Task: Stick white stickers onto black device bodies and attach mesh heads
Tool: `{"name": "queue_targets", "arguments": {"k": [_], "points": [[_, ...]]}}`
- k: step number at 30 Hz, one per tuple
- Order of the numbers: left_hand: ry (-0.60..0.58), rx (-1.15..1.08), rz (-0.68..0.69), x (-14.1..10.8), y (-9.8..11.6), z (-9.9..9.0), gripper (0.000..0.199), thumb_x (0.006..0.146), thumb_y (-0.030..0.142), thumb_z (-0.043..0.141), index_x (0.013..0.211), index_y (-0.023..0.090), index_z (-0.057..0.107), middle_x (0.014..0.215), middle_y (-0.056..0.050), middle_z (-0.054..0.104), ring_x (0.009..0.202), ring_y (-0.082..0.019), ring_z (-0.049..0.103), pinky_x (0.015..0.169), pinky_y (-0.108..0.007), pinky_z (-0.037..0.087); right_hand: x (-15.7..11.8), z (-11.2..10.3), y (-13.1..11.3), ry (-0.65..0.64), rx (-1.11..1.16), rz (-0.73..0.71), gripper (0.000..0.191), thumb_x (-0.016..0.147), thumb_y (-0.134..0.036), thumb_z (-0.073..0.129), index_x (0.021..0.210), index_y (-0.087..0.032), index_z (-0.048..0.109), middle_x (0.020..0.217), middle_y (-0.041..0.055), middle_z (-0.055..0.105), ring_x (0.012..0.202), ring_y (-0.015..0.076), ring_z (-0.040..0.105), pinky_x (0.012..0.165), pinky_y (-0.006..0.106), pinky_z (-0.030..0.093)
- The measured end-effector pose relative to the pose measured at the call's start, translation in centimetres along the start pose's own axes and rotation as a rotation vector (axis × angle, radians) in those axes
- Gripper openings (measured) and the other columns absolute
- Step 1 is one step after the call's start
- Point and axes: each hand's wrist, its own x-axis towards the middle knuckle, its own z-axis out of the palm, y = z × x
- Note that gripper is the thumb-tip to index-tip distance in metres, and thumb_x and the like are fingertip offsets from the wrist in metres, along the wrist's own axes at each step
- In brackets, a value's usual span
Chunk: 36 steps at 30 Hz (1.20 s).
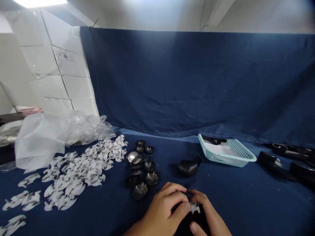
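Observation:
Low in the view, my left hand (169,208) and my right hand (208,213) close around a black part (190,224), mostly hidden by my fingers. A small pale piece (195,207) sits at its top, between my left thumb and my right fingers. My left fingers curl over the near side of the part, while my right hand steadies it from the other side. Just left of my hands lie several round black caps with mesh faces (140,190). Beyond my hands rests a black curved shell (189,166).
A large heap of white plastic pieces (81,172) spreads over the blue cloth at left, beside clear plastic bags (40,141). A mint basket (225,158) holds a black part. More black parts (273,162) lie at right. A blue curtain (192,82) hangs behind.

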Motion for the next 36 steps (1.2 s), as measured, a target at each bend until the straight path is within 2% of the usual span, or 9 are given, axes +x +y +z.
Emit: {"name": "queue_targets", "arguments": {"k": [4, 9, 13, 17, 22, 27, 36], "points": [[-0.038, 0.011, 0.015, -0.1, -0.3, -0.1, 0.015, 0.094, 0.025, 0.055, 0.096, 0.023, 0.070, 0.115, -0.003, 0.066, 0.110, -0.020, 0.059, 0.097, -0.031, 0.044, 0.0, -0.1, -0.1, -0.010, 0.045, 0.007, 0.049, 0.086, -0.048, 0.068, 0.124, -0.024, 0.051, 0.134, 0.0132, 0.059, 0.123, 0.0261, 0.060, 0.100, 0.035, 0.053], [-0.095, 0.017, 0.025, 0.1, -0.6, -0.1, 0.017, 0.093, 0.032, 0.059, 0.103, 0.024, 0.069, 0.121, -0.006, 0.064, 0.113, -0.023, 0.057, 0.099, -0.036, 0.045, 0.2, 0.0, 0.1, 0.056, 0.042, -0.053, 0.045, 0.080, -0.041, 0.076, 0.116, -0.025, 0.053, 0.124, 0.0092, 0.064, 0.113, 0.0223, 0.066, 0.094, 0.027, 0.056], [-0.166, 0.004, 0.014, 0.2, -1.1, 0.0, 0.032, 0.083, 0.042, 0.074, 0.109, 0.024, 0.067, 0.127, -0.007, 0.061, 0.117, -0.027, 0.056, 0.101, -0.040, 0.045, 0.2, 0.1, 0.5, 0.152, 0.035, -0.103, 0.042, 0.077, -0.037, 0.079, 0.110, -0.026, 0.056, 0.119, 0.0066, 0.067, 0.107, 0.0214, 0.069, 0.089, 0.024, 0.057], [-0.219, -0.015, -0.004, 0.3, -1.0, -0.1, 0.046, 0.077, 0.047, 0.080, 0.114, 0.026, 0.064, 0.130, -0.008, 0.058, 0.120, -0.028, 0.055, 0.104, -0.042, 0.044, 0.1, -0.1, 0.5, 0.152, 0.064, -0.099, 0.037, 0.078, -0.039, 0.078, 0.106, -0.026, 0.057, 0.116, 0.0069, 0.067, 0.105, 0.0220, 0.070, 0.085, 0.024, 0.058], [-0.283, -0.008, -0.072, 0.3, -0.7, -0.3, 0.052, 0.076, 0.038, 0.082, 0.121, 0.028, 0.059, 0.136, -0.007, 0.054, 0.122, -0.027, 0.056, 0.103, -0.039, 0.046, 0.3, -0.6, 0.2, 0.162, -0.024, -0.109, 0.037, 0.077, -0.039, 0.080, 0.104, -0.026, 0.058, 0.115, 0.0067, 0.068, 0.105, 0.0219, 0.070, 0.086, 0.025, 0.059], [-0.242, -0.032, -0.089, 0.2, -1.3, 0.3, 0.057, 0.067, 0.025, 0.087, 0.117, 0.027, 0.060, 0.132, -0.005, 0.057, 0.120, -0.025, 0.058, 0.103, -0.035, 0.046, 0.5, -1.0, -0.2, 0.141, -0.095, -0.155, 0.033, 0.078, -0.039, 0.079, 0.100, -0.025, 0.060, 0.111, 0.0063, 0.069, 0.102, 0.0202, 0.072, 0.085, 0.024, 0.059], [-0.230, -0.043, -0.076, 0.1, -1.4, 0.4, 0.055, 0.067, 0.027, 0.088, 0.115, 0.025, 0.061, 0.131, -0.007, 0.058, 0.118, -0.026, 0.059, 0.101, -0.036, 0.047, 0.7, -0.9, -0.4, 0.153, -0.152, -0.199, 0.035, 0.079, -0.041, 0.078, 0.104, -0.026, 0.058, 0.105, 0.0038, 0.071, 0.095, 0.0183, 0.073, 0.080, 0.021, 0.061]]}}
